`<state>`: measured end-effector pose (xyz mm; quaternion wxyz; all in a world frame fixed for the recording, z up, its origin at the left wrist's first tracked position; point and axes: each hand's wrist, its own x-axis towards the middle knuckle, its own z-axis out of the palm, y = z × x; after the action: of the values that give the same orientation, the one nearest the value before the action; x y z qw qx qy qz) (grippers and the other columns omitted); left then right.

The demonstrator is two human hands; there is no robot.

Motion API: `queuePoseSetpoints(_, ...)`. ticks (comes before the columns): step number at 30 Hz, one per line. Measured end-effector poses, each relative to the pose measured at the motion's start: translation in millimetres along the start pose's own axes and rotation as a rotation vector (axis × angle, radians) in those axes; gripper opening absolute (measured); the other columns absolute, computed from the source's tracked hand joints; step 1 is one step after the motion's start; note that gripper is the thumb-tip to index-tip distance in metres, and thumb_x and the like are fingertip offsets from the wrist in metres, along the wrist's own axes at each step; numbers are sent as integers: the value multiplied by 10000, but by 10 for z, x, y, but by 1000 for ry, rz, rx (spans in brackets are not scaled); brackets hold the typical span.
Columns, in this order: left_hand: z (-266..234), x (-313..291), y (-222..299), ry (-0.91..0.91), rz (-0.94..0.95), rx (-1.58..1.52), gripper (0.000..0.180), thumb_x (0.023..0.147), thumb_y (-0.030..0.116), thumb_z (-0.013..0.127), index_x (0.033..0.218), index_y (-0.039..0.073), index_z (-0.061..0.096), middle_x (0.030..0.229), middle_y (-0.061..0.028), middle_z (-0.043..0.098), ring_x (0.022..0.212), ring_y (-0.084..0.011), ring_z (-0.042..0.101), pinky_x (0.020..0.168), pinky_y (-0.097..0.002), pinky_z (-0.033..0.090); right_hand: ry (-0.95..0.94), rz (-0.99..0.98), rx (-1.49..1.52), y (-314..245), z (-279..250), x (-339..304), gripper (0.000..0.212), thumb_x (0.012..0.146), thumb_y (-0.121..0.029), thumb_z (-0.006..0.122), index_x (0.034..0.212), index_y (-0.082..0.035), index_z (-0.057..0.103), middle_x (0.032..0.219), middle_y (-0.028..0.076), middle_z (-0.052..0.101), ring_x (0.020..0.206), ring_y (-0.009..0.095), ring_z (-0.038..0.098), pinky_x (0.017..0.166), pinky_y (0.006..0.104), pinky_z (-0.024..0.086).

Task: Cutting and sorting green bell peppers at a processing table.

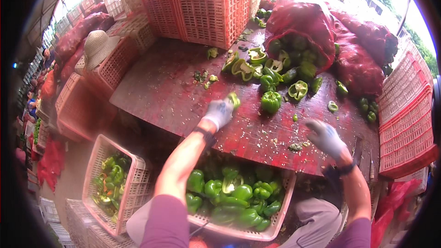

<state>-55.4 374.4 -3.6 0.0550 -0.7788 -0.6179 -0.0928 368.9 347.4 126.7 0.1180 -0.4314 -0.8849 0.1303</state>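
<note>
My left hand, in a pale glove, pinches a piece of green bell pepper above the stained red table. To the right, my gloved right hand hovers over the table with its fingers apart and nothing seen in them; it is slightly blurred. Between and beyond the hands lie a whole green pepper, a cut pepper half and several other peppers, some cut open. Near my right hand is a pepper scrap. A crate full of green peppers stands below the table edge, between my knees.
A red mesh sack spills peppers at the back; more full sacks lie beside it. Tall stacked crates stand on the table's far left. Another crate holds pepper scraps. Knife-like tools lie at the right edge, near crates.
</note>
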Motion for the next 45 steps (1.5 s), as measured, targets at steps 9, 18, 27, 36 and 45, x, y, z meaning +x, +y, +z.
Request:
queuePoseSetpoints(9, -1019, -2039, 395, -594, 284, -8, 163, 798, 174, 668, 926, 76, 689, 841, -113, 681, 663, -293, 721, 559, -459, 569, 99, 114, -408, -589, 891, 2878, 350, 942, -177, 568, 1287, -124, 595, 1232, 198, 634, 1137, 373, 645, 903, 486, 534)
queuePoseSetpoints(18, -233, -2374, 369, -645, 122, -251, 202, 903, 204, 576, 1018, 100, 705, 996, -150, 706, 815, -366, 730, 665, -484, 582, 105, 261, -206, -555, 1418, 3498, 436, 937, -319, 644, 1323, -128, 573, 1265, 201, 658, 1148, 377, 672, 949, 506, 516)
queuePoseSetpoints(27, -657, -2218, 240, -140, -501, -1343, 354, 988, 360, 583, 1228, 102, 610, 1176, -119, 665, 1047, -282, 661, 885, -420, 546, 23, 46, 260, -1304, 1286, 2303, 504, 902, -436, 693, 1247, -76, 627, 1110, 224, 730, 1065, 383, 704, 913, 469, 533)
queuePoseSetpoints(36, -1263, -2027, 951, 374, -549, -2132, 472, 1000, 202, 591, 1445, 67, 513, 1296, -71, 619, 1149, -148, 605, 973, -311, 522, 247, -282, 278, -2502, 1064, 402, 407, 835, -236, 693, 1185, -48, 609, 996, 190, 677, 963, 381, 669, 849, 475, 530)
queuePoseSetpoints(45, -1632, -2480, 1322, 397, -569, -1469, 580, 924, 40, 595, 1486, -13, 465, 1330, -120, 635, 1156, -165, 615, 983, -307, 510, 319, -303, 56, -2730, 978, -201, 291, 836, -246, 694, 1034, -58, 593, 900, 152, 671, 842, 365, 678, 743, 474, 542)
